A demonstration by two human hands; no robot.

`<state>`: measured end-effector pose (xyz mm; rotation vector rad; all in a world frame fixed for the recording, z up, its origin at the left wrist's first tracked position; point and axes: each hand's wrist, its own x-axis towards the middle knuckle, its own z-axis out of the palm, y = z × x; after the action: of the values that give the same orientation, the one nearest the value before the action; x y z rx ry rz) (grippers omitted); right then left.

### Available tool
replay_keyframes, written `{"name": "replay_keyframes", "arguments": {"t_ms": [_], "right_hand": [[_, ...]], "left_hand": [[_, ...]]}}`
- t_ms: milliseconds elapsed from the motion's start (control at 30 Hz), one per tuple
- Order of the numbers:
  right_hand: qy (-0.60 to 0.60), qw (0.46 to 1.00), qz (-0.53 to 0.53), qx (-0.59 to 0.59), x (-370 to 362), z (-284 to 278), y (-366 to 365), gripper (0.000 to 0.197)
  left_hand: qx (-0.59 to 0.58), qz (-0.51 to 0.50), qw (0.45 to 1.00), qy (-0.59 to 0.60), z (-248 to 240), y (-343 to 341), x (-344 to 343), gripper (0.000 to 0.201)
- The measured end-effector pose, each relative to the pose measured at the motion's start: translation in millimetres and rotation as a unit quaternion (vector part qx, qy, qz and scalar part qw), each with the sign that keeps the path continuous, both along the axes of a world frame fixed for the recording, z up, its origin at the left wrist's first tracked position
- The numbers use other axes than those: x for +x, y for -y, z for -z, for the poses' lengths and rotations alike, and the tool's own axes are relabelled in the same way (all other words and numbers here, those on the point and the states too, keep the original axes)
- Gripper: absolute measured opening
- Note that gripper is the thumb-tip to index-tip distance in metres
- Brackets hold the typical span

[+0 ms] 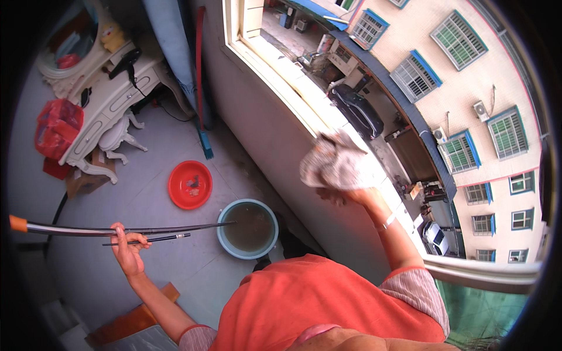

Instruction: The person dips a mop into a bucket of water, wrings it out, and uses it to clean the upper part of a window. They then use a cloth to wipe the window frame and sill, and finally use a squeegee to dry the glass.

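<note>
My left hand, out to the left, is closed around a long dark pole with an orange end. A thinner black rod with a pale tip runs beside the pole at my fingers; whether the two are joined I cannot tell. The pole's far end reaches over a light-blue bucket of murky water. On the right, my right hand grips a bunched grey-white rag at the window sill. The rag is slightly blurred and covers part of my fingers.
A red basin sits on the floor beyond the bucket. Against the wall stand a red-handled broom and a blue curtain. At far left are a white dressing table, stool and red bag. Outside the open window is a drop.
</note>
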<state>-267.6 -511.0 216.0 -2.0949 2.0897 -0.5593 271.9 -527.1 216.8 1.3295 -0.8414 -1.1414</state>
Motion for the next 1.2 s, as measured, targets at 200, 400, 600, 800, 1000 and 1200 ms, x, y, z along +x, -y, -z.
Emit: {"name": "replay_keyframes", "arguments": {"t_ms": [200, 400, 600, 800, 1000, 1200], "right_hand": [[-0.019, 0.981, -0.172, -0.083, 56.3, 2.5, 207.7, 0.051], [-0.094, 0.97, -0.211, -0.078, 85.4, 7.8, 367.3, 0.051], [-0.132, 0.965, -0.227, -0.008, 90.9, -6.6, 437.2, 0.051], [-0.122, 0.965, -0.229, -0.026, 52.3, -1.7, 392.0, 0.051], [-0.056, 0.996, -0.063, 0.017, 31.2, -14.6, 240.4, 0.039], [0.387, 0.921, -0.036, -0.022, -28.9, -14.6, 193.9, 0.036]], "left_hand": [[0.007, -0.085, 0.996, 0.021, -5.9, -4.9, -8.4, 0.03], [0.041, -0.161, 0.986, 0.029, -7.9, -24.5, -15.0, 0.028], [0.039, -0.206, 0.977, 0.043, -11.4, -55.2, -20.3, 0.029], [0.026, -0.185, 0.982, 0.026, -14.1, -42.3, -34.4, 0.03], [0.006, -0.159, 0.987, 0.031, -11.5, -36.3, -40.4, 0.028], [0.005, -0.022, 0.999, 0.027, -18.7, -17.4, -43.2, 0.027]]}}
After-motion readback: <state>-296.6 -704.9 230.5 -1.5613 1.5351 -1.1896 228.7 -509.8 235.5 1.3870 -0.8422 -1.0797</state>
